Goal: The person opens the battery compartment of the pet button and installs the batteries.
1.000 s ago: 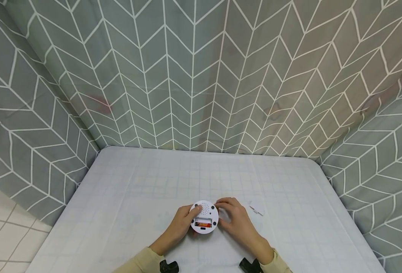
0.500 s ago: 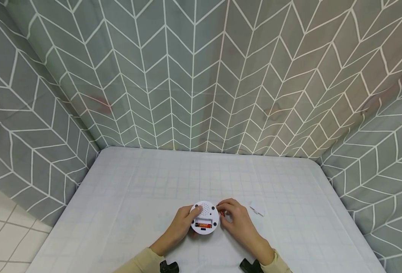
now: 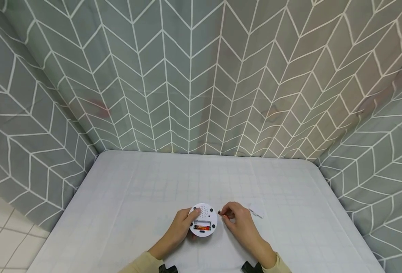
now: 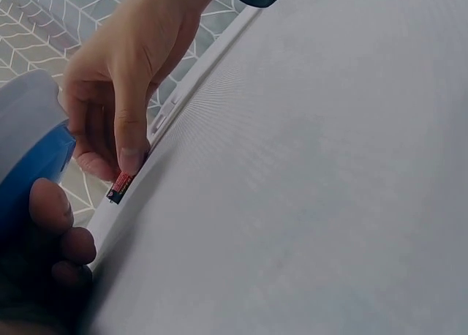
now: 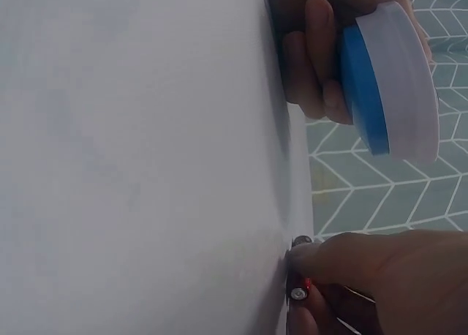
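Observation:
In the head view, my left hand (image 3: pixel 179 226) holds a round white device (image 3: pixel 204 211), its thumb on the perforated face. A battery compartment lies uncovered there, with a red-and-black battery (image 3: pixel 202 228) in its lower part. From the side, the right wrist view shows the device's white body (image 5: pixel 402 83) and blue part (image 5: pixel 363 93), with left fingers curled against it. To its right, my right hand (image 3: pixel 241 222) pinches a small red-and-black battery (image 4: pixel 121 186) between thumb and fingers, apart from the device. Fingers cover its middle; I cannot tell whether a second battery is behind.
A thin, small white piece (image 3: pixel 256 213) lies on the white-covered table (image 3: pixel 146 182), just right of the right hand. Grey patterned curtains (image 3: pixel 194 76) stand behind and beside the table. Dark wrist straps or mounts (image 3: pixel 252 267) sit by both cuffs.
The right hand, pinching the battery, has drawn slightly away from the device to the right. The left hand keeps its hold, and the head view has shifted a little.

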`<control>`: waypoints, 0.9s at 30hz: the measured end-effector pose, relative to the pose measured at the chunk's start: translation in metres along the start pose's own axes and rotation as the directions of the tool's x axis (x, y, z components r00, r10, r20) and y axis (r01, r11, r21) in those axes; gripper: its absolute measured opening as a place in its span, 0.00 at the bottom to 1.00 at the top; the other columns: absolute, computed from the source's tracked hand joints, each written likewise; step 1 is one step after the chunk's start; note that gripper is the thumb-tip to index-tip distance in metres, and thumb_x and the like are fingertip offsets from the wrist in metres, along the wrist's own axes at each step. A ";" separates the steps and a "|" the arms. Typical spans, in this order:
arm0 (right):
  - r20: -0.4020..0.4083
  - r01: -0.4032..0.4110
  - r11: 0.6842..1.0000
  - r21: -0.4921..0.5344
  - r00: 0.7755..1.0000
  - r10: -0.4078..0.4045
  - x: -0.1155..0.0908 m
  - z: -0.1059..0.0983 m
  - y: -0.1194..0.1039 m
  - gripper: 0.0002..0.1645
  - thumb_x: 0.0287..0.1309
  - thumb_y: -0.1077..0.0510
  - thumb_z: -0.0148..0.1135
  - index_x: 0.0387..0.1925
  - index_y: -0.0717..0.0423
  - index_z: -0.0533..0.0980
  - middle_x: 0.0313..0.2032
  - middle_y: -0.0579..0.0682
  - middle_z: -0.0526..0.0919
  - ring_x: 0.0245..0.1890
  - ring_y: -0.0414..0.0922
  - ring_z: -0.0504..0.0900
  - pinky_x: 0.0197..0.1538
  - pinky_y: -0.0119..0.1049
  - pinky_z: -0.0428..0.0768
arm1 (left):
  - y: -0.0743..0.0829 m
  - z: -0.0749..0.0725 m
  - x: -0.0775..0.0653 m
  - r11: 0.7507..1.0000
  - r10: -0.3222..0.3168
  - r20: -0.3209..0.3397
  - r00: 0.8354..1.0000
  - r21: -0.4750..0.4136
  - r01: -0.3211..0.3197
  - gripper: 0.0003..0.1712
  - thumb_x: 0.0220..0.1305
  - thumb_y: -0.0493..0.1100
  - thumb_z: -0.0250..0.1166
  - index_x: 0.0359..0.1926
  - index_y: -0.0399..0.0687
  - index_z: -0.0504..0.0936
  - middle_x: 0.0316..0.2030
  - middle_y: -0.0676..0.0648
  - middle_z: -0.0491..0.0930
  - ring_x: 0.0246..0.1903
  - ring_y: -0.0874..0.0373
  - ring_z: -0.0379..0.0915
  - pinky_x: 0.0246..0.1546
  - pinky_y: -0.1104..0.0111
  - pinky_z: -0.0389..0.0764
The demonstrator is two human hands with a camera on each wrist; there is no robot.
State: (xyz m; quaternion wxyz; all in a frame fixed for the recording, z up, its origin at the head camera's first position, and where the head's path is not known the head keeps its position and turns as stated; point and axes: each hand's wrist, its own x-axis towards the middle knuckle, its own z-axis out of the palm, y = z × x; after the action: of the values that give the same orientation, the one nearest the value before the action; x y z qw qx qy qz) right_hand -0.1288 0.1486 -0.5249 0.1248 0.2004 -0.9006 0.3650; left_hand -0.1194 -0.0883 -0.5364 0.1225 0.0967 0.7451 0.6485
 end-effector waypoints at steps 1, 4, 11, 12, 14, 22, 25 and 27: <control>-0.001 -0.005 1.000 -0.007 1.000 0.005 0.000 0.000 0.000 0.20 0.46 0.74 0.79 0.35 0.51 0.81 0.33 0.43 0.86 0.32 0.36 0.82 0.35 0.30 0.83 | 0.000 0.000 0.000 1.000 -0.001 -0.006 1.000 0.002 0.001 0.27 0.83 0.54 0.52 0.49 0.34 0.86 0.28 0.45 0.88 0.16 0.61 0.74 0.18 0.71 0.76; 0.005 -0.036 0.999 -0.033 0.999 0.037 -0.002 -0.002 0.000 0.20 0.46 0.72 0.81 0.35 0.51 0.83 0.31 0.42 0.84 0.32 0.37 0.82 0.35 0.30 0.82 | 0.000 0.000 -0.001 1.000 -0.005 -0.020 1.000 0.011 0.005 0.26 0.82 0.53 0.52 0.50 0.33 0.85 0.29 0.45 0.88 0.18 0.61 0.75 0.19 0.71 0.77; 0.012 -0.084 0.995 -0.061 0.996 0.085 -0.006 -0.007 -0.001 0.17 0.48 0.69 0.81 0.32 0.46 0.85 0.30 0.38 0.83 0.31 0.34 0.79 0.36 0.29 0.79 | 0.001 0.001 -0.001 1.000 -0.007 -0.024 1.000 -0.006 0.007 0.25 0.83 0.52 0.52 0.48 0.33 0.85 0.29 0.44 0.88 0.16 0.60 0.74 0.18 0.71 0.77; 0.006 -0.081 0.995 -0.060 0.997 0.081 -0.007 -0.008 0.000 0.17 0.48 0.69 0.82 0.32 0.45 0.85 0.30 0.37 0.83 0.31 0.34 0.79 0.36 0.29 0.79 | 0.001 0.001 -0.001 1.000 -0.007 -0.023 1.000 -0.010 0.007 0.25 0.83 0.51 0.52 0.48 0.33 0.85 0.28 0.44 0.88 0.16 0.60 0.74 0.18 0.71 0.77; -0.005 -0.079 0.995 -0.053 0.997 0.079 -0.008 -0.009 0.000 0.17 0.47 0.69 0.82 0.32 0.45 0.86 0.30 0.37 0.83 0.30 0.34 0.79 0.35 0.29 0.79 | 0.002 0.001 -0.001 1.000 -0.008 -0.022 1.000 -0.015 0.008 0.25 0.83 0.51 0.52 0.47 0.33 0.86 0.27 0.44 0.88 0.15 0.60 0.73 0.18 0.71 0.77; -0.080 0.005 0.998 0.060 0.997 0.000 -0.013 -0.010 0.004 0.19 0.45 0.74 0.81 0.33 0.51 0.85 0.31 0.42 0.85 0.27 0.31 0.81 0.30 0.30 0.83 | 0.000 0.001 -0.001 1.000 0.001 -0.015 1.000 -0.018 -0.002 0.25 0.83 0.51 0.52 0.47 0.32 0.85 0.27 0.44 0.88 0.15 0.60 0.73 0.17 0.69 0.77; -0.113 0.043 0.995 0.090 0.993 -0.033 -0.014 -0.011 0.005 0.19 0.45 0.75 0.80 0.35 0.51 0.85 0.32 0.43 0.86 0.27 0.31 0.81 0.29 0.31 0.84 | 0.001 0.001 -0.001 1.000 0.007 -0.009 1.000 -0.005 -0.007 0.26 0.83 0.52 0.52 0.45 0.33 0.85 0.26 0.45 0.87 0.14 0.61 0.74 0.17 0.70 0.78; -0.121 0.043 0.993 0.107 0.992 -0.030 -0.014 -0.012 0.005 0.21 0.45 0.75 0.80 0.36 0.50 0.86 0.33 0.43 0.87 0.28 0.31 0.82 0.30 0.32 0.85 | 0.001 0.001 -0.001 1.000 0.012 -0.005 1.000 0.007 -0.012 0.26 0.83 0.52 0.52 0.44 0.34 0.85 0.25 0.46 0.87 0.14 0.62 0.74 0.17 0.70 0.78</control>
State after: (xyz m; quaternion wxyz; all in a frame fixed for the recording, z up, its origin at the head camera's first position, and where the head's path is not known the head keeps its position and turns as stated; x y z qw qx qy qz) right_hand -0.1173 0.1642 -0.5245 0.1740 0.2010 -0.8663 0.4230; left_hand -0.1181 -0.0878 -0.5352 0.1162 0.1000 0.7471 0.6467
